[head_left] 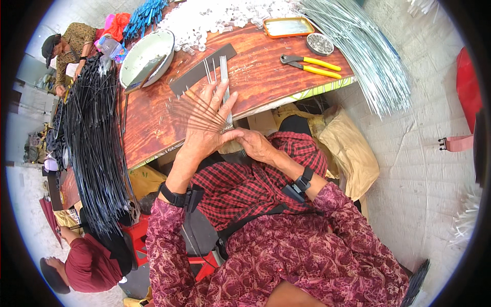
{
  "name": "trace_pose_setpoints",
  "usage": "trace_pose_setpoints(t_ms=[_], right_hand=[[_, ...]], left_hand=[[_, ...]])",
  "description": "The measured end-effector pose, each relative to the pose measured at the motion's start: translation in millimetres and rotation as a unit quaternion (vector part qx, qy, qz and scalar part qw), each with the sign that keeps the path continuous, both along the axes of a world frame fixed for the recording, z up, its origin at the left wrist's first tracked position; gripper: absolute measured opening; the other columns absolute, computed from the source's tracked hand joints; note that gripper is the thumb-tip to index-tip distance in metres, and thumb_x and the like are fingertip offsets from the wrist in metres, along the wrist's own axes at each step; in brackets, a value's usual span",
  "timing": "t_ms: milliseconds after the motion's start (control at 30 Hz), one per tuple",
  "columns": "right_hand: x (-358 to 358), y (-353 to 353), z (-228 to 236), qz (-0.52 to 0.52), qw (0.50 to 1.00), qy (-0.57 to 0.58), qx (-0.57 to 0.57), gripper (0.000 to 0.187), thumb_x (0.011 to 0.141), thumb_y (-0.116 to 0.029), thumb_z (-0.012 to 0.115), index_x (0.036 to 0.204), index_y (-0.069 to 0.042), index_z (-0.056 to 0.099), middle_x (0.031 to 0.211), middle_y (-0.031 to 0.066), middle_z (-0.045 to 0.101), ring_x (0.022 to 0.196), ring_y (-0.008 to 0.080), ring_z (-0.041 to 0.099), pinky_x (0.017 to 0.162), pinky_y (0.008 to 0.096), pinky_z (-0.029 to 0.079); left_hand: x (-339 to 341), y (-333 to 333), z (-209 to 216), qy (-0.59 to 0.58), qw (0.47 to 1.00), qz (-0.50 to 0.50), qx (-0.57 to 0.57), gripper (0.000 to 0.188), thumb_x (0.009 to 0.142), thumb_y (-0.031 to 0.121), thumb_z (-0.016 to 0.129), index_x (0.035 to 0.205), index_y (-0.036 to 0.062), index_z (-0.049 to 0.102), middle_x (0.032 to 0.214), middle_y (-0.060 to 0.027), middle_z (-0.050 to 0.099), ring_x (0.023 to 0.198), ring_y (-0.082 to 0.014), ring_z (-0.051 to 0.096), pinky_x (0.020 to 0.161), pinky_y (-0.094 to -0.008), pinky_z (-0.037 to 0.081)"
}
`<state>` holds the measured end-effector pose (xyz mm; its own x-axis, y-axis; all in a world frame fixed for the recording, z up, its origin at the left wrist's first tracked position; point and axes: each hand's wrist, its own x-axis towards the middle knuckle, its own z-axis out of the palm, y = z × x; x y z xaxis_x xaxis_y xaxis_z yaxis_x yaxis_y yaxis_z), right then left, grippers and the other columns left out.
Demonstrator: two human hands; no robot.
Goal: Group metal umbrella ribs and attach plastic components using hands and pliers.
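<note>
A fan of thin metal rods [200, 111] spreads from a gathered point over the table's near edge, its blurred tips swung to the left. My right hand [260, 147] is closed at that gathered point, its fingertips partly hidden. Spread under and among the rods, my left hand [207, 123] has its fingers stretched forward and its thumb reaching toward my right hand. Several straight silver rods [224, 66] run up between its fingers onto the table. Beneath their tips lies a dark flat strip [190, 74].
On the wooden table [153, 115] are yellow-handled pliers [319, 67], a small bowl [320, 44], an orange-rimmed tray [289, 19], a white basin [166, 43] and clear plastic pieces [204, 23]. Silver [365, 56] and black rod bundles [94, 148] overhang its ends. Two people sit left.
</note>
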<state>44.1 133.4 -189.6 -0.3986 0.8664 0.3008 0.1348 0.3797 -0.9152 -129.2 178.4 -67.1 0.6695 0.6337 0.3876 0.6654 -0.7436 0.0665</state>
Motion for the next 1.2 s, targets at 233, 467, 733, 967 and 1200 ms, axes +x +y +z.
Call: trace_pose_setpoints(t_ms=[233,467,733,967,1200], right_hand=[[9.3,9.2,10.8,-0.019,0.996,-0.078,-0.032,0.019,0.099,-0.004,0.049,0.112,0.006,0.06,0.103,0.0284,0.065,0.099,0.0461,0.063,0.082,0.0457,0.051],[26.7,14.3,25.0,0.017,0.992,-0.11,-0.058,0.027,0.099,-0.016,0.054,0.119,0.002,0.061,0.116,0.0234,0.066,0.11,0.0427,0.061,0.093,0.049,0.05],[69.6,16.8,108.5,0.049,0.967,-0.245,0.044,0.03,0.096,-0.026,0.06,0.113,-0.001,0.066,0.103,0.0186,0.07,0.101,0.0385,0.066,0.09,0.0462,0.052],[77.1,82.0,178.4,0.011,0.99,-0.119,-0.069,0.026,0.098,-0.019,0.054,0.111,-0.001,0.068,0.088,0.0116,0.074,0.076,0.0222,0.072,0.07,0.0347,0.056],[62.5,124.4,189.7,0.025,0.961,-0.246,0.127,0.027,0.094,-0.015,0.058,0.115,-0.001,0.066,0.1,0.0178,0.071,0.093,0.0324,0.067,0.084,0.0423,0.053]], left_hand=[[10.6,3.0,-7.5,-0.003,0.999,0.052,-0.01,0.095,0.076,0.052,0.076,0.151,0.0052,0.04,0.159,-0.0164,0.033,0.146,-0.0394,0.031,0.117,-0.0503,0.03],[11.1,1.4,-10.8,-0.003,0.998,0.064,-0.005,0.086,0.077,0.052,0.075,0.148,0.0114,0.046,0.159,-0.015,0.034,0.145,-0.0379,0.033,0.115,-0.0498,0.034],[13.8,4.7,-5.0,-0.015,0.997,0.069,-0.015,0.078,0.079,0.042,0.078,0.146,0.0136,0.05,0.155,-0.0166,0.039,0.142,-0.0372,0.039,0.114,-0.0458,0.038],[16.1,1.9,-2.8,-0.018,0.997,0.069,0.0,0.08,0.078,0.04,0.079,0.143,0.0044,0.049,0.152,-0.0189,0.042,0.14,-0.0383,0.04,0.115,-0.0462,0.037],[11.9,1.5,-5.2,-0.022,0.997,0.074,-0.003,0.081,0.077,0.04,0.079,0.142,0.0027,0.05,0.152,-0.0188,0.042,0.141,-0.0382,0.04,0.115,-0.0467,0.037]])
